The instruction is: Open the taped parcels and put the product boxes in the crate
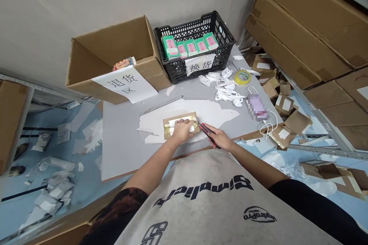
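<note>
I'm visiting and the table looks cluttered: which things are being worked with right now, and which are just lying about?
In use: small cardboard parcel, pressed down by the left hand; red-black knife, held in the right hand at the parcel's edge.
Lying about: tape roll; paper scraps; black crate of green boxes; open cardboard box.

Our left hand [181,130] lies flat on the parcel [167,127], pinning it to a torn white sheet [214,113] on the table [120,141]. Our right hand [220,139] grips the knife [204,128] — its tip sits right at the parcel's taped right edge. Behind, a carton [115,46] with a paper sign stands just beside a black crate [221,36] holding green boxes [189,47]. Paper scraps [227,88] and a tape roll [242,77] lie to the right — near the crate.
</note>
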The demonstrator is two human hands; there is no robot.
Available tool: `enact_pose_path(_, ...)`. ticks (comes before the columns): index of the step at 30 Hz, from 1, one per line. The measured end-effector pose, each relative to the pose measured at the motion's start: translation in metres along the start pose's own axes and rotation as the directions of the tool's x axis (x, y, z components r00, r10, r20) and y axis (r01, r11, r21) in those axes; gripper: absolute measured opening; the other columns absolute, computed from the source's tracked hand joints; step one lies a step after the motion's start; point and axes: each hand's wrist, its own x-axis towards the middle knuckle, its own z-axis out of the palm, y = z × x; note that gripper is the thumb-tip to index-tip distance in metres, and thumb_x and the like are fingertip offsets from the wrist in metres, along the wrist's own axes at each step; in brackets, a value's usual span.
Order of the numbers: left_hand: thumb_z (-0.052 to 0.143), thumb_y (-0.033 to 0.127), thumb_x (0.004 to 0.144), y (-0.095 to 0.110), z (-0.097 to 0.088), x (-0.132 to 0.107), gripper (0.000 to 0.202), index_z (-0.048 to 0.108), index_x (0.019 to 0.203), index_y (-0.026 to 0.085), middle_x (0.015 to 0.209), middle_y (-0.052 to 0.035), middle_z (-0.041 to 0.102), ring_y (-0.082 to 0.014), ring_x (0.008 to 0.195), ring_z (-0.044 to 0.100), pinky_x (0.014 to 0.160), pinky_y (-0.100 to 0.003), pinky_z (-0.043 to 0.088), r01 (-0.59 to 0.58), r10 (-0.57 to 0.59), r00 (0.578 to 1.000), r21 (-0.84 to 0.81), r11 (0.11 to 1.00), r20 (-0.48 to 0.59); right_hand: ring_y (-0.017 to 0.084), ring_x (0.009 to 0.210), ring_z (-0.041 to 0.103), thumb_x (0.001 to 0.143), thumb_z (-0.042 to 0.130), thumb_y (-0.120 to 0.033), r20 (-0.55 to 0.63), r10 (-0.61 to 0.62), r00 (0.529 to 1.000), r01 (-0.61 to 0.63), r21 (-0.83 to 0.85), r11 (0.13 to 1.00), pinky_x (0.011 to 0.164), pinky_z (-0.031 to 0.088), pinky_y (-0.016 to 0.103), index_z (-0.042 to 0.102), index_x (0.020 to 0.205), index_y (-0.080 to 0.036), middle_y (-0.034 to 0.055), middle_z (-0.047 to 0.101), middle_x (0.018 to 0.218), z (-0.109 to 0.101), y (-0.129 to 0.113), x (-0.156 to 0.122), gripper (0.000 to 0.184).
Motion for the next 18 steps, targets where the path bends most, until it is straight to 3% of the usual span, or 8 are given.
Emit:
enact_pose_path(9,0.078,0.042,0.072,0.007,0.007,-0.011,0.051,0.056,0.113,0.021,0.112,-0.0107,0.060,-0.0297,0.105,0.052,0.091,-0.042,0.038,0.008,0.007,0.993,0.125,0.992,-0.120,0.009,0.049,0.053,0.093,0.049,-0.034,-0.072,-0.077,0.994,0.084,0.097,0.992,0.046,0.044,0.021,0.036,0.148,-0.037,-0.0029,0.060,0.073,-0.007,0.010,-0.001,0.057)
enact_pose_path(12,0.076,0.053,0.072,0.005,0.001,-0.014,0.056,0.058,0.113,0.019,0.110,-0.0121,0.060,-0.0314,0.104,0.051,0.090,-0.044,0.039,-0.024,0.040,0.991,0.118,0.993,-0.129,0.009,0.047,0.052,0.091,0.051,-0.033,-0.047,-0.076,0.996,0.081,0.116,0.990,0.046,0.044,0.021,0.038,0.148,-0.036,-0.0027,0.061,0.072,-0.004,0.008,0.007,0.058)
enact_pose_path(14,0.066,0.054,0.080,-0.001,-0.007,-0.012,0.050,0.058,0.114,0.018,0.111,-0.0121,0.059,-0.0298,0.105,0.051,0.091,-0.042,0.040,-0.061,0.072,0.986,0.074,0.995,-0.152,0.010,0.047,0.053,0.090,0.053,-0.033,-0.023,-0.068,0.997,0.071,0.141,0.987,0.046,0.044,0.022,0.038,0.148,-0.033,-0.0022,0.062,0.070,-0.002,0.009,0.010,0.060)
enact_pose_path(16,0.053,0.044,0.092,-0.010,-0.016,-0.006,0.036,0.057,0.119,0.020,0.113,-0.0112,0.059,-0.0264,0.105,0.052,0.092,-0.039,0.041,-0.074,0.081,0.978,0.046,0.996,-0.192,0.011,0.047,0.054,0.089,0.054,-0.034,-0.023,-0.063,0.998,0.066,0.165,0.984,0.046,0.044,0.023,0.038,0.148,-0.031,-0.0017,0.062,0.068,0.000,0.012,0.010,0.061)
enact_pose_path(18,0.047,0.026,0.095,-0.019,-0.025,0.002,0.032,0.055,0.126,0.025,0.119,-0.0093,0.058,-0.0239,0.106,0.053,0.093,-0.037,0.042,-0.075,0.085,0.978,0.061,0.995,-0.190,0.011,0.046,0.054,0.088,0.054,-0.035,-0.065,-0.057,0.996,0.069,0.188,0.980,0.045,0.044,0.023,0.038,0.148,-0.031,-0.0021,0.062,0.067,0.001,0.017,0.008,0.062)
